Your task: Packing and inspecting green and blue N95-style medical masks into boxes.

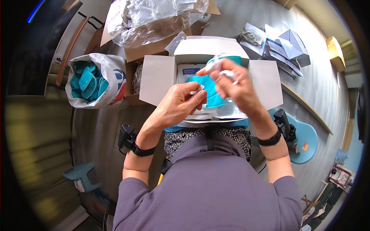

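Observation:
My left hand (179, 102) pinches a short white strap (197, 90) between thumb and fingers. My right hand (239, 85), smeared by motion, has its fingers curled around more white strap (229, 74). Between and below the hands is a teal face mask (212, 95), partly covered by the fingers; whether the straps are joined to it I cannot tell. Another teal piece (233, 60) shows behind my right hand. All this is over an open white carton (157, 80) in front of me, which holds white printed packs (230, 110).
A white bag (112, 63) full of teal masks (88, 82) stands at left. Behind the carton is a cardboard box (154, 48) heaped with clear plastic bags (158, 15). Flattened boxes (283, 50) lie far right. A blue stool (307, 133) stands by my right arm.

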Available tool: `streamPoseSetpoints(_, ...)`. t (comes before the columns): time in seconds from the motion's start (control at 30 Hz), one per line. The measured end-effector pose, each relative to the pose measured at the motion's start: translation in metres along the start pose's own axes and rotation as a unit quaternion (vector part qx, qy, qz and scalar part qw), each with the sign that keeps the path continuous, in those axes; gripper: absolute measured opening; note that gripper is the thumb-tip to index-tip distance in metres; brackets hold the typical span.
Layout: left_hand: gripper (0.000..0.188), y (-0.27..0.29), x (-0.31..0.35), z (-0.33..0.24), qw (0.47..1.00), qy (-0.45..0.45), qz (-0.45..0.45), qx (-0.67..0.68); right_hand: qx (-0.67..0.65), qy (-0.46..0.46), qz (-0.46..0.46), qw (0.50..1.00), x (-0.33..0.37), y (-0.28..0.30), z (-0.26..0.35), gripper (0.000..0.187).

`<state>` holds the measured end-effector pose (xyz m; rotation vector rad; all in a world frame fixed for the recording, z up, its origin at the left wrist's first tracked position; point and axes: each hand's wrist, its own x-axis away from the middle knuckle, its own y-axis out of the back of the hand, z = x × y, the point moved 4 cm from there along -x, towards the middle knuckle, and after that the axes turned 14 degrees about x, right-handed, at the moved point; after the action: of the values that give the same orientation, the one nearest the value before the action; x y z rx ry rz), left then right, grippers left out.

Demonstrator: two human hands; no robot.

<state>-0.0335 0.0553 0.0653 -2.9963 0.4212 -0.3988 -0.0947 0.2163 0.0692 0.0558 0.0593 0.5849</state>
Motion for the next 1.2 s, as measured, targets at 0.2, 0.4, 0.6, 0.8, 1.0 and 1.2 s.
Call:
streamPoseSetpoints(0.2, 0.032, -0.006, 0.004, 0.003, 0.998, 0.05, 0.03, 0.012, 0.049, -0.076, 0.104, 0.99, 0.008, -0.012, -0.01, 0.028)
streamPoseSetpoints(0.4, 0.033, -0.01, 0.0, 0.015, 0.985, 0.033, 0.056, 0.161, 0.13, -0.087, 0.143, 0.977, 0.022, 0.003, -0.01, 0.026)
streamPoseSetpoints(0.6, 0.03, -0.025, -0.011, 0.036, 0.955, 0.064, 0.02, 0.289, -0.073, -0.175, 0.16, 0.969, 0.042, 0.004, -0.025, 0.027)
streamPoseSetpoints(0.8, 0.036, -0.03, -0.019, 0.04, 0.957, 0.033, -0.001, 0.289, -0.05, -0.119, 0.026, 0.991, 0.047, 0.011, -0.034, 0.032)
streamPoseSetpoints(1.0, 0.035, -0.034, -0.024, 0.046, 0.95, 0.024, -0.026, 0.312, -0.192, -0.134, -0.113, 0.966, 0.045, 0.022, -0.041, 0.026)
streamPoseSetpoints(1.2, 0.036, -0.049, -0.028, 0.047, 0.941, 0.035, -0.02, 0.335, -0.379, -0.193, -0.126, 0.896, 0.037, 0.014, -0.055, 0.029)
